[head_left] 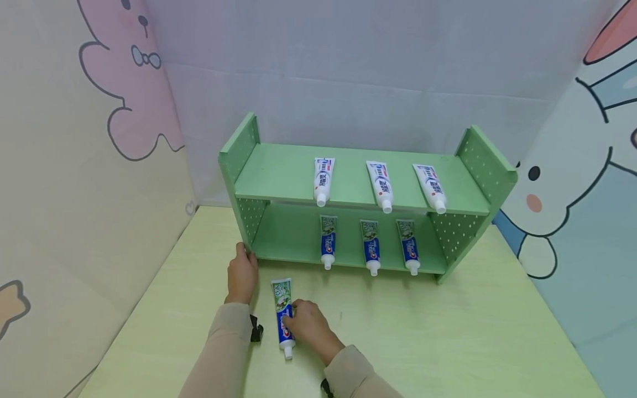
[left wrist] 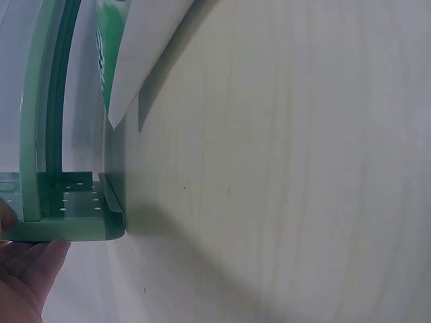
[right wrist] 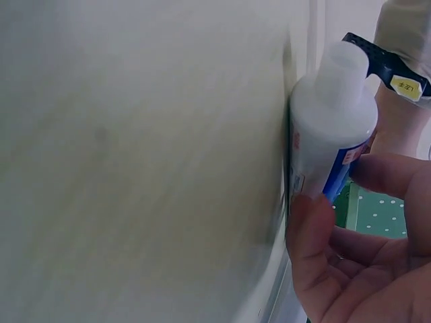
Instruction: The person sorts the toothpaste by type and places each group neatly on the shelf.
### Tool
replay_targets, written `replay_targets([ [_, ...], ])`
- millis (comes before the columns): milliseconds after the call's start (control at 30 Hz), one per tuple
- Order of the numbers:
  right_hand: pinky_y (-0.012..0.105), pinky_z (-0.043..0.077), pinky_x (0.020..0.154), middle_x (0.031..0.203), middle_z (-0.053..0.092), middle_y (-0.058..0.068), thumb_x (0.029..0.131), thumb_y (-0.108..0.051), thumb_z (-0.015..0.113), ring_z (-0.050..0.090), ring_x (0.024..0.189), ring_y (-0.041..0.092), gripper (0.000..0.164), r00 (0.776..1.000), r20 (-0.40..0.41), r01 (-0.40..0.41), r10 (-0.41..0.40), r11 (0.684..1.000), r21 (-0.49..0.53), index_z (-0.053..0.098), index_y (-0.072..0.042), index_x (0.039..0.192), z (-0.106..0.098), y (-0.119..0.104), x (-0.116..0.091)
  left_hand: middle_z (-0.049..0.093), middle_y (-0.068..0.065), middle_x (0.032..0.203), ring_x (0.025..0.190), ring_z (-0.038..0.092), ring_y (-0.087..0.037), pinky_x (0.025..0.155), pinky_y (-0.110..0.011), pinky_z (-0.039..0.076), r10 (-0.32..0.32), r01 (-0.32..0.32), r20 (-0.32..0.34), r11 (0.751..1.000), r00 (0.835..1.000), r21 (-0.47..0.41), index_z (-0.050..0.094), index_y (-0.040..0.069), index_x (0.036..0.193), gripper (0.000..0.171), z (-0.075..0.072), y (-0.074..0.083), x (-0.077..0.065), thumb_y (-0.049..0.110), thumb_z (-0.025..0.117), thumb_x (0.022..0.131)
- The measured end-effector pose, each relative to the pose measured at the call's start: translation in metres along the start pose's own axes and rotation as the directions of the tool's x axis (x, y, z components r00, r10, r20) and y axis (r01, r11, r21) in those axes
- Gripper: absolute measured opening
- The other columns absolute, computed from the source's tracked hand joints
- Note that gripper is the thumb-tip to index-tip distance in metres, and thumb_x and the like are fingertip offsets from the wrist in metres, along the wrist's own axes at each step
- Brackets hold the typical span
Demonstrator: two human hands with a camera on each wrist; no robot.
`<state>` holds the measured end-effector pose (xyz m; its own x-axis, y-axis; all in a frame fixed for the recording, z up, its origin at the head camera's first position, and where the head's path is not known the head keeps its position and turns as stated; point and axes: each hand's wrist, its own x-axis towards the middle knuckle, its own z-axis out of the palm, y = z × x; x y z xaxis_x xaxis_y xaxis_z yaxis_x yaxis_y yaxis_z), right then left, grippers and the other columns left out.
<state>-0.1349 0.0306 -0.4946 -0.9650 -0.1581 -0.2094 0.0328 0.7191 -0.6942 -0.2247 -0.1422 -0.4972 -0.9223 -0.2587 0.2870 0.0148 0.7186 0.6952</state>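
Observation:
A green two-tier shelf [head_left: 283, 171] stands on the table. My left hand [head_left: 242, 275] holds the lower front corner of its left side panel; in the left wrist view the thumb and fingers lie on opposite sides of the green panel [left wrist: 74, 230]. In front of the shelf, a blue and green toothpaste tube [head_left: 282, 296] lies with its white cap towards me. My right hand [head_left: 312, 330] pinches that tube from its right side, near the cap end. Thumb and finger straddle the tube [right wrist: 323, 128] in the right wrist view.
Three white toothpaste tubes [head_left: 323, 176] lie on the upper tier, caps over the front edge. On the lower tier lie three blue and green tubes [head_left: 328, 237], caps also forward. A pale table [head_left: 448, 342] spreads around, with cartoon-printed walls [head_left: 99, 166] at both sides.

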Motion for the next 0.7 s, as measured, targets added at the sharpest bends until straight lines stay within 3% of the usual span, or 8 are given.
replay_targets([
  [367, 0.030, 0.051, 0.052, 0.079, 0.060, 0.008, 0.089, -0.017, 0.073, 0.059, 0.060, 0.015, 0.042, 0.998, 0.026, -0.052, 0.049, 0.992, 0.112, 0.058, 0.006, 0.121, 0.009, -0.002, 0.002, 0.060, -0.030, 0.076, 0.062, 0.062, -0.042, 0.051, -0.051, 0.043, 0.017, -0.017, -0.010, 1.000, 1.000, -0.007, 0.041, -0.003, 0.123, 0.025, 0.001, -0.002, -0.001, 0.009, 0.047, 0.102],
  [700, 0.031, 0.051, 0.052, 0.084, 0.059, 0.012, 0.089, -0.013, 0.072, 0.059, 0.062, 0.017, 0.050, 0.998, 0.025, -0.060, 0.056, 0.985, 0.159, 0.050, 0.008, 0.129, 0.013, -0.010, -0.001, 0.060, -0.030, 0.076, 0.062, 0.061, -0.043, 0.051, -0.052, 0.043, 0.016, -0.016, -0.014, 1.000, 1.000, -0.005, 0.041, -0.003, 0.123, 0.025, 0.001, -0.001, -0.001, 0.009, 0.047, 0.102],
])
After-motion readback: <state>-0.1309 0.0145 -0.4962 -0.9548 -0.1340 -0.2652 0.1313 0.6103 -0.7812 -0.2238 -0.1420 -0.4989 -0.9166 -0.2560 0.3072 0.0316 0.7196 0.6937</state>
